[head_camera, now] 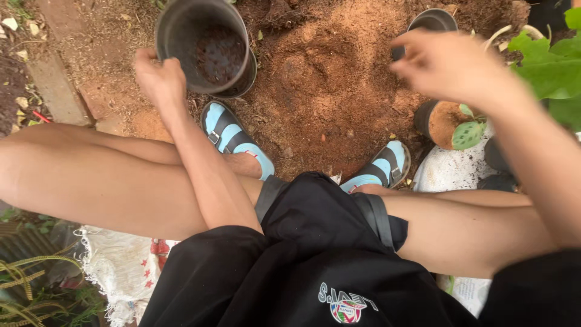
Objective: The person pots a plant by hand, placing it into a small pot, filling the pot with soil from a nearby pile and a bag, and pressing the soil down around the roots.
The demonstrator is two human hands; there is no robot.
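My left hand (pixel 158 77) grips the rim of a black plastic pot (pixel 203 45), tilted toward me, with a little dark soil at its bottom. It appears nested in a second pot. My right hand (pixel 451 63) hovers, blurred, over the right side of a mound of reddish-brown soil (pixel 327 79), fingers loosely curled; whether it holds anything is unclear. Just beyond that hand stands another black pot (pixel 431 21), mostly hidden.
I sit low with knees apart, feet in light blue sandals (pixel 236 139) at the mound's near edge. A small soil-filled pot with a green leafy plant (pixel 451 124) stands at right on a white bag (pixel 454 169). Large green leaves (pixel 554 66) far right, bricks (pixel 57 91) at left.
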